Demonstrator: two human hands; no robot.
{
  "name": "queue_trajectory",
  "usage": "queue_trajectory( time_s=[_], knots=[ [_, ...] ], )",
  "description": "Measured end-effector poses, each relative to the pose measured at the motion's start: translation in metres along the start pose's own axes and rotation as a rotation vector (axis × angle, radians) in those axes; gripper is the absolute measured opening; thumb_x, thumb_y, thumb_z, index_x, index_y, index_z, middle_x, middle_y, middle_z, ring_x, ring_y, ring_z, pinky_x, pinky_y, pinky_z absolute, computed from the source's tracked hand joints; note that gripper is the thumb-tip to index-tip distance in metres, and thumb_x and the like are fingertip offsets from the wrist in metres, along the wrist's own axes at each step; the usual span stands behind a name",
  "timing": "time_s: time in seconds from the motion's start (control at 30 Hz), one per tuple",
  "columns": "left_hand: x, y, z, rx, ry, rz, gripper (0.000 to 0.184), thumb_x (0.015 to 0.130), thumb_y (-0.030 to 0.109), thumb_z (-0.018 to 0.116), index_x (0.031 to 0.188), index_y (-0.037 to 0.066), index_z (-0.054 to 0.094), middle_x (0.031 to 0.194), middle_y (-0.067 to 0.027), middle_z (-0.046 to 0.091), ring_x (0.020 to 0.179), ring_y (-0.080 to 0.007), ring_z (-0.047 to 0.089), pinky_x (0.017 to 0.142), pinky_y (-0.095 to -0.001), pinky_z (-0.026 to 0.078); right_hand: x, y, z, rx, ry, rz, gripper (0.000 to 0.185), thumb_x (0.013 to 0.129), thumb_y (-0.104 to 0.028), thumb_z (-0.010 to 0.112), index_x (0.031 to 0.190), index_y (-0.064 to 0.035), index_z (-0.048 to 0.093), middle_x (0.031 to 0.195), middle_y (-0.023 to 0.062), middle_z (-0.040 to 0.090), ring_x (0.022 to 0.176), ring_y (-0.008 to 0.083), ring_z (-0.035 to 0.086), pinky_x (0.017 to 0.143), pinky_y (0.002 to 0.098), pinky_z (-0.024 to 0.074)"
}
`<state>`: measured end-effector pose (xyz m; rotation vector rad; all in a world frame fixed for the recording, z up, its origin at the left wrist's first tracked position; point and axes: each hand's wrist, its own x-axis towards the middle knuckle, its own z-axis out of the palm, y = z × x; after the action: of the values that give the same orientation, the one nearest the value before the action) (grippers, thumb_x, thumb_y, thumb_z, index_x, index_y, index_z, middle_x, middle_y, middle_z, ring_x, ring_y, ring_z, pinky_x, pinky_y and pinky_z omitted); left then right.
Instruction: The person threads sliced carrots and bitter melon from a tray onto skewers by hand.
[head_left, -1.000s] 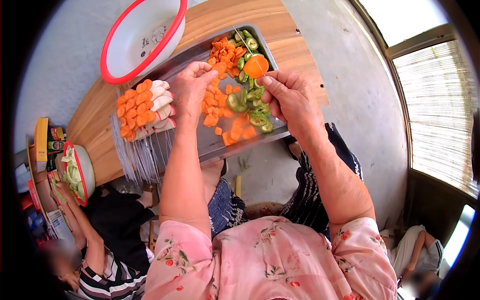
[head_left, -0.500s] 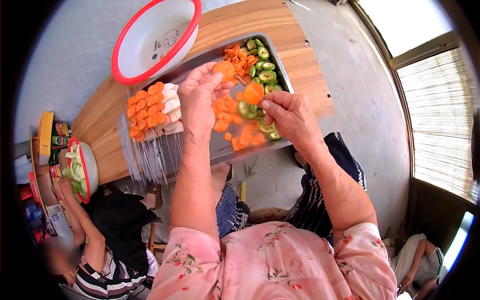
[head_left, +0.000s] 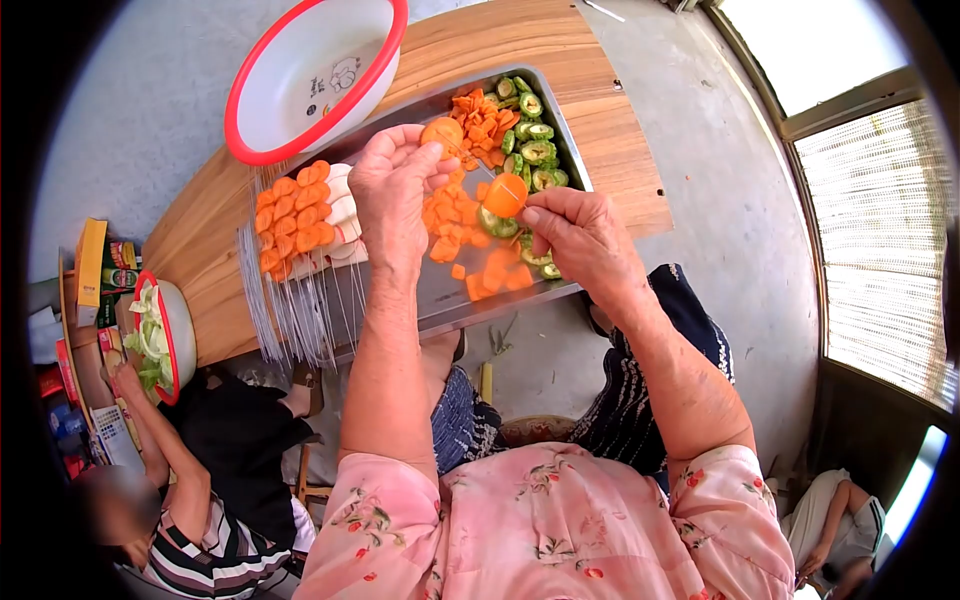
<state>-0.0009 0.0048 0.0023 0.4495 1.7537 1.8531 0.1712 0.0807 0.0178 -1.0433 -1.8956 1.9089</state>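
My left hand (head_left: pixel 395 195) is closed, its thumb and fingers pinching a round carrot slice (head_left: pixel 441 137) above the tray. My right hand (head_left: pixel 585 240) pinches the lower right edge of another carrot slice (head_left: pixel 506 195). A thin pale line, like a skewer, crosses that slice; how far it runs toward the left hand is hard to make out. Beneath both hands lies a metal tray (head_left: pixel 400 310) with carrot pieces (head_left: pixel 483 120) and green ridged slices like bitter melon (head_left: pixel 538 152). Left of my left hand are rows of carrot slices (head_left: pixel 290 222) and white slices (head_left: pixel 340 205).
Thin skewers (head_left: pixel 300 320) stick out over the table's near edge. A red-rimmed basin (head_left: pixel 310 90) stands on the wooden table (head_left: pixel 520 40). At left, a person's hand (head_left: pixel 128 378) touches a bowl of leafy greens (head_left: pixel 180 335). Another person (head_left: pixel 840 520) sits at lower right.
Both hands have stayed almost in place. The skewer between the two carrot slices shows less clearly now, and the right slice has turned slightly.
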Motion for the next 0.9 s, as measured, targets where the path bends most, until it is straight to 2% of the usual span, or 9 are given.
queue_trajectory(
  time_s=[0.03, 0.13, 0.33, 0.43, 0.53, 0.63, 0.73, 0.83, 0.9],
  knots=[
    [0.000, 0.000, 0.000, 0.021, 0.007, 0.011, 0.016, 0.081, 0.004, 0.061, 0.096, 0.000, 0.056, 0.084, -0.0091, 0.065, 0.068, -0.0150, 0.065, 0.060, -0.0217, 0.049, 0.000, -0.002, 0.000, 0.004, 0.006, 0.004, 0.014, 0.085, -0.009, 0.056, 0.086, 0.0027, 0.064, 0.057, 0.0018, 0.054, 0.052, 0.0069, 0.050, 0.049, 0.0239, 0.0401],
    [0.000, 0.000, 0.001, 0.067, 0.021, 0.048, 0.014, 0.081, 0.003, 0.061, 0.094, 0.000, 0.057, 0.084, -0.0086, 0.065, 0.068, -0.0141, 0.064, 0.060, -0.0213, 0.049, 0.001, 0.005, 0.002, 0.006, -0.005, 0.008, 0.016, 0.088, -0.016, 0.055, 0.091, -0.0031, 0.065, 0.058, -0.0040, 0.052, 0.049, 0.0027, 0.039, 0.043, 0.0202, 0.0308],
    [0.001, 0.000, 0.000, 0.115, -0.006, 0.114, 0.010, 0.081, 0.000, 0.060, 0.091, 0.000, 0.059, 0.082, -0.0081, 0.065, 0.068, -0.0128, 0.064, 0.060, -0.0210, 0.048, 0.000, 0.002, 0.000, 0.029, -0.012, 0.014, 0.016, 0.088, -0.014, 0.055, 0.092, -0.0022, 0.065, 0.059, -0.0034, 0.053, 0.050, 0.0034, 0.041, 0.044, 0.0205, 0.0324],
    [0.000, 0.001, 0.000, 0.166, -0.013, 0.155, 0.009, 0.082, -0.001, 0.059, 0.090, -0.001, 0.059, 0.081, -0.0082, 0.066, 0.067, -0.0126, 0.064, 0.059, -0.0214, 0.048, 0.000, 0.012, 0.003, -0.160, 0.075, -0.303, 0.017, 0.088, -0.013, 0.055, 0.093, -0.0010, 0.065, 0.059, -0.0027, 0.054, 0.052, 0.0041, 0.044, 0.046, 0.0207, 0.0345],
    [-0.002, 0.003, 0.002, 0.206, -0.017, 0.184, 0.008, 0.082, -0.002, 0.058, 0.090, -0.001, 0.058, 0.081, -0.0078, 0.066, 0.067, -0.0122, 0.064, 0.060, -0.0217, 0.049, -0.001, 0.006, 0.003, -0.097, 0.074, -0.235, 0.011, 0.084, -0.006, 0.056, 0.083, 0.0025, 0.063, 0.057, 0.0039, 0.056, 0.051, 0.0082, 0.052, 0.047, 0.0254, 0.0423],
    [-0.002, 0.002, 0.003, 0.261, -0.020, 0.245, 0.008, 0.082, -0.003, 0.057, 0.090, -0.001, 0.058, 0.081, -0.0066, 0.065, 0.069, -0.0113, 0.063, 0.062, -0.0218, 0.050, -0.002, 0.000, -0.001, 0.000, 0.019, -0.080, 0.011, 0.084, -0.006, 0.056, 0.085, 0.0030, 0.063, 0.058, 0.0036, 0.056, 0.051, 0.0086, 0.052, 0.048, 0.0253, 0.0425],
    [-0.001, -0.001, 0.002, 0.311, -0.027, 0.319, 0.009, 0.082, -0.004, 0.058, 0.090, -0.001, 0.058, 0.081, -0.0051, 0.064, 0.071, -0.0104, 0.062, 0.065, -0.0217, 0.050, -0.002, -0.002, -0.002, 0.015, 0.008, -0.063, 0.013, 0.085, -0.008, 0.056, 0.086, 0.0035, 0.063, 0.058, 0.0027, 0.055, 0.051, 0.0080, 0.051, 0.048, 0.0249, 0.0418],
    [-0.001, -0.004, 0.000, 0.307, -0.063, 0.354, 0.010, 0.082, -0.005, 0.058, 0.091, -0.001, 0.058, 0.082, -0.0049, 0.064, 0.074, -0.0101, 0.062, 0.068, -0.0219, 0.050, -0.001, 0.002, -0.002, 0.057, -0.035, -0.019, 0.017, 0.088, -0.013, 0.055, 0.095, -0.0017, 0.065, 0.059, -0.0032, 0.053, 0.048, 0.0029, 0.040, 0.042, 0.0194, 0.0308],
    [-0.003, -0.005, 0.002, 0.369, -0.068, 0.367, 0.010, 0.081, -0.005, 0.058, 0.091, -0.001, 0.058, 0.086, -0.0059, 0.064, 0.078, -0.0105, 0.062, 0.069, -0.0225, 0.051, -0.001, 0.002, -0.001, 0.061, -0.031, -0.009, 0.017, 0.088, -0.014, 0.055, 0.096, -0.0021, 0.065, 0.059, -0.0032, 0.053, 0.047, 0.0025, 0.039, 0.041, 0.0192, 0.0302]
  ],
)
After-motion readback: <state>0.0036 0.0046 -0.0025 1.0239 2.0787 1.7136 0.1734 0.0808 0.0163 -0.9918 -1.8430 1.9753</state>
